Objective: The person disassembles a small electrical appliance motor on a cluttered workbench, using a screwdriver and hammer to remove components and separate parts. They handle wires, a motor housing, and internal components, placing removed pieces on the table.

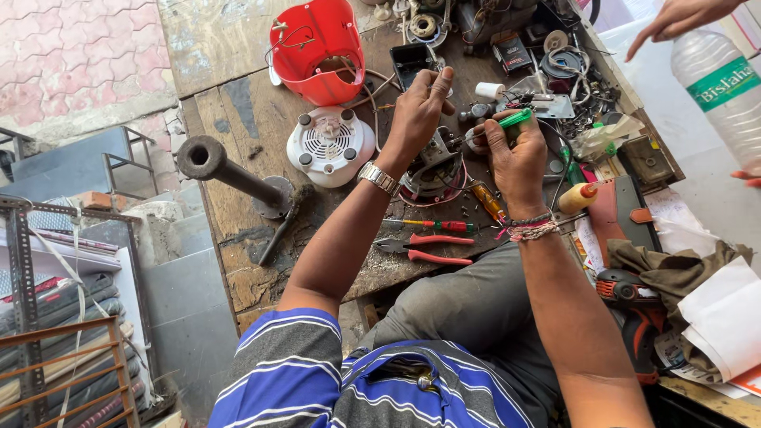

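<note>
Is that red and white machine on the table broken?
It is in pieces. The red housing lies tipped over apart from its white base, loose wires trailing from it. Whether it is broken, I cannot tell.

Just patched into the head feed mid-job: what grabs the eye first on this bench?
The bright red plastic appliance housing at the top of the worn wooden workbench, with a round white vented base just below it. At centre, the left hand steadies a wired motor assembly while the right hand grips a green-handled screwdriver.
</note>
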Motion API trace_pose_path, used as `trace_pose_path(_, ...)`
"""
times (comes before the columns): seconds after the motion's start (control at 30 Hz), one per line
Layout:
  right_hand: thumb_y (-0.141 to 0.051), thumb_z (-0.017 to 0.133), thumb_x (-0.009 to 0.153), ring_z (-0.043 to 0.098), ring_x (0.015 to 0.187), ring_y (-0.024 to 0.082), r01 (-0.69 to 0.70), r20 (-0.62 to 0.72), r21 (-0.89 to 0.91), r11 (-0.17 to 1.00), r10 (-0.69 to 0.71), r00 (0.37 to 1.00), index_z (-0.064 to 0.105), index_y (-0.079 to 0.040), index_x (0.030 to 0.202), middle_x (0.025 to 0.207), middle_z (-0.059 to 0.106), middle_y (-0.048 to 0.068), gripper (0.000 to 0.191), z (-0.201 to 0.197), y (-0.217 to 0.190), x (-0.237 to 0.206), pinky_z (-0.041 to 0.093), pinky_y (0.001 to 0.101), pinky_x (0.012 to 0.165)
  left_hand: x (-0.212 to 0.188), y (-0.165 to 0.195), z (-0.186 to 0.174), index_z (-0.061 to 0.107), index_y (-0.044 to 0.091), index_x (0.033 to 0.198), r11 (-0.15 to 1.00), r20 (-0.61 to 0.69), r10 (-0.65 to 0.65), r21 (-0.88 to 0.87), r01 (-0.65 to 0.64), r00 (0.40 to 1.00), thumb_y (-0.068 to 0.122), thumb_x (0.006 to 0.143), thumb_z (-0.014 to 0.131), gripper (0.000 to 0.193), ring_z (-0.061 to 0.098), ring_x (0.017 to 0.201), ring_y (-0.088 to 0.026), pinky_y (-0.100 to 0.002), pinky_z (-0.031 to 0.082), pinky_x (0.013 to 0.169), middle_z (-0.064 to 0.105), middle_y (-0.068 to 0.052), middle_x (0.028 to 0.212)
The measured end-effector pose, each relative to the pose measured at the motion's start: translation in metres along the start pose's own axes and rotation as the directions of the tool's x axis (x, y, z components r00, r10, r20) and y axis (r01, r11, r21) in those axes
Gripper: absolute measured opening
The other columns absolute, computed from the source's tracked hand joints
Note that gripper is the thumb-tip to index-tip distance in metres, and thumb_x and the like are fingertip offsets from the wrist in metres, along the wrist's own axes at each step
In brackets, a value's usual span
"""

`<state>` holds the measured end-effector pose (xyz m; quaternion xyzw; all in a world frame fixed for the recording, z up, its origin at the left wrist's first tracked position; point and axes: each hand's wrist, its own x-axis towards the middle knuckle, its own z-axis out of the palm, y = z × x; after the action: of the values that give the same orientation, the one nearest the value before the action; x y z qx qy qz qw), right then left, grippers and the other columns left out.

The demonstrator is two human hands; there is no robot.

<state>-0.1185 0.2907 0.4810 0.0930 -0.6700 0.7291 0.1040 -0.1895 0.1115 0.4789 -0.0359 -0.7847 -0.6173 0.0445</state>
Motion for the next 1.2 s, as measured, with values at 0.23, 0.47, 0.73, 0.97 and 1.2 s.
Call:
trace_pose_path(0.23, -0.013, 0.068, 0.105, 0.073, 0.078, 0.013, -0.067, 0.003, -0.027, 0.997, 0.067, 0.998, 0.058, -0.001, 0.108, 0.093, 0.073, 0.009, 0.016, 0.003, 0.001, 0.005, 0.065, 0.0271, 0.070, 0.002, -0.002, -0.001, 0.065, 0.005, 0.098, 1.000, 0.010, -0.004, -0.013, 0.005, 1.000, 0.056, 0.101, 0.047, 0.054, 0.076, 0.071, -0.015, -0.030, 0.056, 0.065, 0.077, -0.007, 0.072)
trace_pose_path(0.47, -0.029, 0.075, 0.098, 0.068, 0.083, 0.012, -0.261, 0.248, -0.350, 0.900, 0.357, 0.900, 0.065, -0.004, 0.106, 0.094, 0.071, 0.005, 0.028, -0.007, 0.000, 0.047, 0.058, 0.0296, 0.076, 0.000, -0.002, 0.002, 0.064, 0.004, 0.093, 1.000, 0.000, 0.002, -0.006, -0.002, 1.000, 0.055, 0.102, 0.048, 0.054, 0.073, 0.070, -0.014, -0.031, 0.055, 0.065, 0.076, -0.007, 0.072)
trace_pose_path(0.73, -0.022, 0.066, 0.097, 0.070, 0.075, 0.011, -0.247, -0.028, 0.076, 0.966, 0.250, 0.968, 0.065, -0.010, 0.103, 0.091, 0.073, 0.005, 0.013, -0.017, 0.020, 0.034, 0.061, 0.0235, 0.069, 0.002, -0.003, -0.001, 0.063, 0.005, 0.093, 0.998, 0.002, 0.010, -0.060, -0.010, 1.000, 0.054, 0.102, 0.048, 0.052, 0.071, 0.067, -0.011, -0.028, 0.053, 0.060, 0.076, -0.007, 0.071)
trace_pose_path(0.97, -0.011, 0.076, 0.090, 0.054, 0.067, -0.002, -0.453, 0.189, -0.006, 0.891, 0.446, 0.875, 0.071, -0.010, 0.124, 0.101, 0.072, -0.005, 0.034, -0.020, 0.031, 0.003, 0.040, 0.0139, 0.055, 0.003, -0.006, 0.002, 0.064, 0.004, 0.093, 0.999, 0.011, -0.005, -0.040, 0.006, 1.000, 0.055, 0.102, 0.049, 0.054, 0.066, 0.064, -0.010, -0.027, 0.051, 0.058, 0.076, -0.006, 0.071)
trace_pose_path(1.2, -0.016, 0.080, 0.089, 0.046, 0.055, -0.001, -0.503, 0.252, -0.052, 0.863, 0.498, 0.830, 0.074, -0.009, 0.115, 0.080, 0.066, -0.007, 0.027, -0.031, 0.031, 0.015, 0.034, 0.0163, 0.047, 0.005, -0.003, 0.005, 0.066, 0.004, 0.094, 0.999, 0.024, -0.015, -0.039, 0.016, 1.000, 0.054, 0.101, 0.051, 0.052, 0.067, 0.065, -0.009, -0.026, 0.050, 0.058, 0.075, -0.005, 0.071)
